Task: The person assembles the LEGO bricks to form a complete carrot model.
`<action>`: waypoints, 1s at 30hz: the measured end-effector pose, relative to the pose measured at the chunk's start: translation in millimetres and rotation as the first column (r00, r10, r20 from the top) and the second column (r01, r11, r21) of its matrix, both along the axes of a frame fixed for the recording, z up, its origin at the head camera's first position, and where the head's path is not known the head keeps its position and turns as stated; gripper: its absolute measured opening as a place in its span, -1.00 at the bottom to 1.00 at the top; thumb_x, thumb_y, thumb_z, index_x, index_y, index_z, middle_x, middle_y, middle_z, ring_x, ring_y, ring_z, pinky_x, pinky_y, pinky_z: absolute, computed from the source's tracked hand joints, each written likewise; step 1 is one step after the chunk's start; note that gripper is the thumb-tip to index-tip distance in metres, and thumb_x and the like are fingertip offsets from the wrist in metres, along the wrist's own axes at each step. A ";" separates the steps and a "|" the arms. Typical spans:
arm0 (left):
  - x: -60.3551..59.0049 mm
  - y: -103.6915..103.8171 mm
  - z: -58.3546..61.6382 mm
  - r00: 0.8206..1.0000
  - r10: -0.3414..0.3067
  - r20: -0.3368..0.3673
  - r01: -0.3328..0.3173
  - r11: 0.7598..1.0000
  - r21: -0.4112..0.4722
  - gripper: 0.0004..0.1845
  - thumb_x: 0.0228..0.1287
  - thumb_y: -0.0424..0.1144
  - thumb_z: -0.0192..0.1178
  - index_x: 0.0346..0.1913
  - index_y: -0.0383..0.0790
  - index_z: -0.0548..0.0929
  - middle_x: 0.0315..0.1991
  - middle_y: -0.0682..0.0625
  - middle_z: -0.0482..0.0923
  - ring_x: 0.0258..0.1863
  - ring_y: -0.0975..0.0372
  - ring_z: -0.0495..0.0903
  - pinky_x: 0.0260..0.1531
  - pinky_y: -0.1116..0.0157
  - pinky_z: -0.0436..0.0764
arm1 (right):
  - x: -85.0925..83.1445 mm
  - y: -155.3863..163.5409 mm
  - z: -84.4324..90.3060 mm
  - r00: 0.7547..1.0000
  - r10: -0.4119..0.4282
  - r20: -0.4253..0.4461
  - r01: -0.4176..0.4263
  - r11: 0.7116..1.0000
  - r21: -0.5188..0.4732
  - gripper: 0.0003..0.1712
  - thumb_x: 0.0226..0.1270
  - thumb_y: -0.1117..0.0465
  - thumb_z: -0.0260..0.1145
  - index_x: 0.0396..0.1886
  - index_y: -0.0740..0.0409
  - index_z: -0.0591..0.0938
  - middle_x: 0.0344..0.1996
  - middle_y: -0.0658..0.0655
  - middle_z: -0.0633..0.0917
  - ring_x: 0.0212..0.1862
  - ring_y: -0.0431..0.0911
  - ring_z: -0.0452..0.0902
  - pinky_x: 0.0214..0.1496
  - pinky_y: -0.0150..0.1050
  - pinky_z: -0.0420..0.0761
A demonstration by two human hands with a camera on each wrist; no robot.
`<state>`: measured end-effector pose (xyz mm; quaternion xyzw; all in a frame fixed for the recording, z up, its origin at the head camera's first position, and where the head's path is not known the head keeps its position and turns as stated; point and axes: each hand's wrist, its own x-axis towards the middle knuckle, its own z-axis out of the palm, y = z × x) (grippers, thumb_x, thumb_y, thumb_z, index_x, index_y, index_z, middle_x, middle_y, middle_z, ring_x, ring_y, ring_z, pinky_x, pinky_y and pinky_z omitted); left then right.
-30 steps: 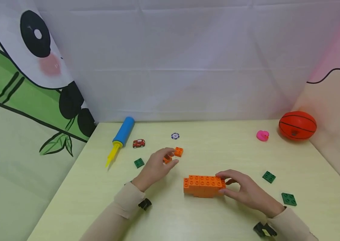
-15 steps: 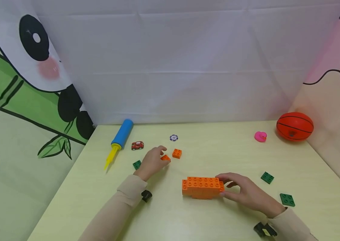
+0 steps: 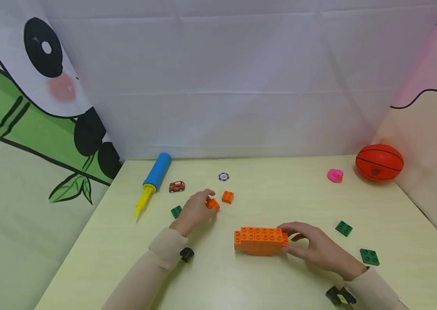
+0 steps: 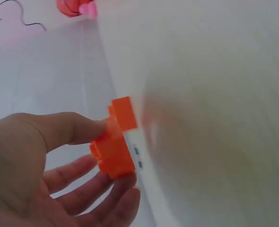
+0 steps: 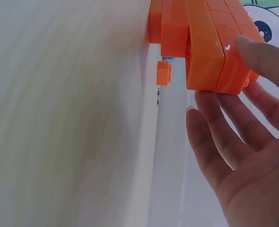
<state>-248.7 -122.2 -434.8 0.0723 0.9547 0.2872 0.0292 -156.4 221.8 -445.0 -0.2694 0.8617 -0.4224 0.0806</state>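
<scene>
My left hand (image 3: 195, 210) pinches a small orange toy building brick (image 3: 213, 204), with the thumb on one side and fingertips on the other in the left wrist view. Just beyond it lies a second small orange brick (image 3: 227, 197), which overlaps the pinched one in that view. My right hand (image 3: 317, 245) holds the right end of a long block of joined orange bricks (image 3: 261, 241) standing on the table. In the right wrist view, the thumb lies along one side of the block (image 5: 215, 52) and the fingers curve round the other.
Green bricks lie on the right, one (image 3: 344, 228) behind another (image 3: 370, 256); a third green brick (image 3: 176, 211) is beside my left wrist. Farther back are a blue-yellow pump (image 3: 156, 174), red toy car (image 3: 177, 186), poker chip (image 3: 223, 177), pink duck (image 3: 335, 175) and orange-red ball (image 3: 379, 162).
My left thumb and fingers have come together on the small orange brick, the hand drawing slightly left from the second one. My right hand keeps its hold on the long block.
</scene>
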 end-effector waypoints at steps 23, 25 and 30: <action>69.8 89.6 53.4 0.792 -0.584 -0.179 0.603 0.795 0.070 -0.51 0.33 -0.28 0.27 0.32 -0.12 0.50 0.06 0.08 0.61 0.03 0.29 0.53 0.10 0.39 0.52 | -12.9 7.6 -1.1 1.000 0.023 -0.007 -0.023 1.000 -0.001 -0.46 0.33 -0.07 0.38 0.27 -0.09 0.55 0.14 -0.08 0.62 0.10 -0.18 0.55 0.08 -0.22 0.65; 69.9 91.6 50.7 0.795 -0.582 -0.171 0.596 0.802 0.045 -0.51 0.34 -0.27 0.27 0.32 -0.09 0.51 0.06 0.09 0.61 0.02 0.30 0.52 0.07 0.43 0.52 | -13.7 7.9 -1.0 1.000 0.023 -0.004 -0.023 1.000 0.002 -0.46 0.32 -0.07 0.38 0.27 -0.09 0.55 0.14 -0.08 0.63 0.10 -0.17 0.55 0.08 -0.21 0.65; 68.8 94.2 49.2 0.807 -0.569 -0.158 0.580 0.814 0.029 -0.51 0.33 -0.25 0.28 0.31 -0.06 0.52 0.06 0.11 0.62 0.00 0.28 0.52 0.03 0.44 0.53 | -15.6 9.6 -0.4 1.000 0.023 -0.008 -0.023 1.000 0.002 -0.45 0.32 -0.07 0.38 0.27 -0.10 0.55 0.13 -0.09 0.63 0.10 -0.17 0.55 0.08 -0.21 0.65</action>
